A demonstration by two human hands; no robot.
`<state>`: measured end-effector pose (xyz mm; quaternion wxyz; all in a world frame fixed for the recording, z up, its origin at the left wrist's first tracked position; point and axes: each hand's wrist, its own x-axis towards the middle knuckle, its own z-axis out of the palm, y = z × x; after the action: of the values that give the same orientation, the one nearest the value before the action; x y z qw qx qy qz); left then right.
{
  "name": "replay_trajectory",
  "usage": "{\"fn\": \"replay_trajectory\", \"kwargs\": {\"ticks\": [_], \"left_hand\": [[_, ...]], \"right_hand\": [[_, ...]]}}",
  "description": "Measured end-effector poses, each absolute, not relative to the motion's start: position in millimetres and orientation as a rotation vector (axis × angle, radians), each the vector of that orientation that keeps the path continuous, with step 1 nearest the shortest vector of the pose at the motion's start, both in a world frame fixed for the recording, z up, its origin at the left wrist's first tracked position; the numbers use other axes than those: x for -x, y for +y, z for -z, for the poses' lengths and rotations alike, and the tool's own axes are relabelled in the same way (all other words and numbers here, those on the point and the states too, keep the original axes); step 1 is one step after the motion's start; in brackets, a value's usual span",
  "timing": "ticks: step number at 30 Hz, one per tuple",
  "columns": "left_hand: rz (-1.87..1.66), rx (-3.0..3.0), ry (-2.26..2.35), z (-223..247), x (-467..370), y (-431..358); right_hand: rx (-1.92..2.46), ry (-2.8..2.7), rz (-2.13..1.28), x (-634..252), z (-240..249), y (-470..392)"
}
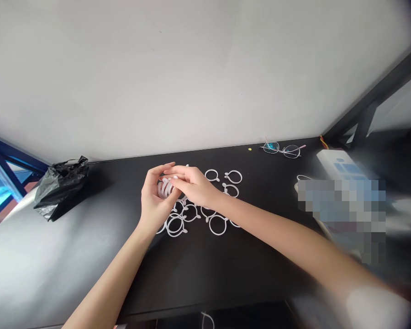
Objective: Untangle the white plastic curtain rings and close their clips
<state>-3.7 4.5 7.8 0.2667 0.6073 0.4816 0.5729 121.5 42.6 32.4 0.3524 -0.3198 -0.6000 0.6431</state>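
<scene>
My left hand (151, 194) is curled around a small stack of white plastic rings (164, 188), which look like curtain rings with small eyelets. From the right, my right hand (195, 185) reaches over and closes on the same stack, its thumb and fingers against the rings' eyelet side. The fingers of both hands meet at the top. Under and beside the hands, several more white rings (218, 234) lie loose and partly overlapping on the black table (205, 269). Some of them are partly hidden by my hands and right forearm.
A crumpled black plastic bag (63, 187) sits at the left by a blue metal frame (7, 160). Eyeglasses (280, 151) lie at the back right near the wall. A white box (340, 164) and a pixelated item (342, 201) are at the far right.
</scene>
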Motion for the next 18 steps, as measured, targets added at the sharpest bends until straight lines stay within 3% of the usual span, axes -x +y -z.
{"fn": "replay_trajectory", "kwargs": {"ticks": [18], "left_hand": [[-1.58, -1.836, 1.252, -2.0, 1.6, 0.5]], "right_hand": [[0.8, -1.94, -1.566, -126.4, -31.0, 45.9]]}}
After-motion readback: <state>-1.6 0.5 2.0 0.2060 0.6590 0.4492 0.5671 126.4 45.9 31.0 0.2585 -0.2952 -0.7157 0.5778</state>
